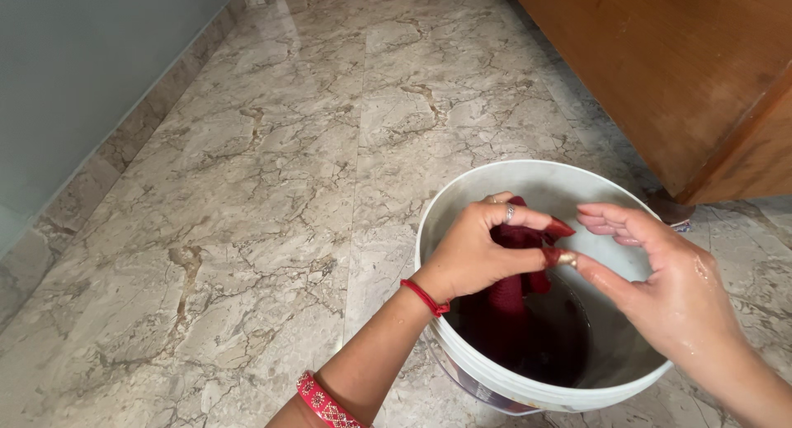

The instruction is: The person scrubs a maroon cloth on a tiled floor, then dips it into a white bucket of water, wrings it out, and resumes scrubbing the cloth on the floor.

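Item one: our left hand (478,250), closed around a wet dark red cloth (516,292), pinching it above a white bucket (462,205) at five o'clock in the view. The cloth hangs down into dark water in the bucket. Item two: our right hand (660,283), at three o'clock of the left, fingers spread and wet, thumb tip touching the cloth's edge but gripping nothing. Item three: a red thread and red bangle (326,403) on the left arm. Item four: marble floor (264,172), with a wooden door (685,65) at one o'clock.
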